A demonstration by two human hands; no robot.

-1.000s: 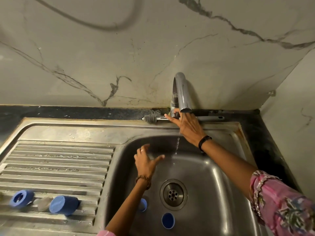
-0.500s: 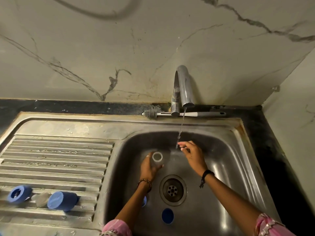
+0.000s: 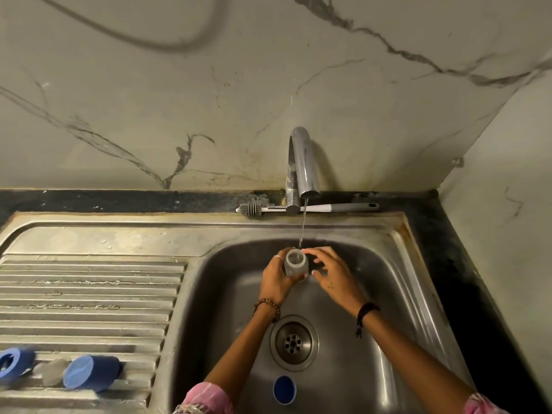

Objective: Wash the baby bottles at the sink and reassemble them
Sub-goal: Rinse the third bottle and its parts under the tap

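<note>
A clear baby bottle [image 3: 295, 262] stands upright under the thin stream of water from the chrome tap [image 3: 303, 165]. My left hand [image 3: 276, 277] grips it from the left. My right hand [image 3: 331, 271] touches its right side with fingertips and thumb. A blue cap [image 3: 284, 389] lies in the steel sink basin [image 3: 373, 294] near the front. On the drainboard [image 3: 89, 294] at front left lie a blue ring [image 3: 13, 364], a clear teat [image 3: 53, 372] and a blue cap [image 3: 91, 373].
A bottle brush [image 3: 307, 208] lies along the sink's back ledge behind the tap. The drain [image 3: 293, 343] sits in the basin's middle. A marble wall rises at the back and on the right. A dark counter strip borders the sink.
My right hand left the tap and came down to the bottle. My left hand picked up the bottle and raised it under the running water.
</note>
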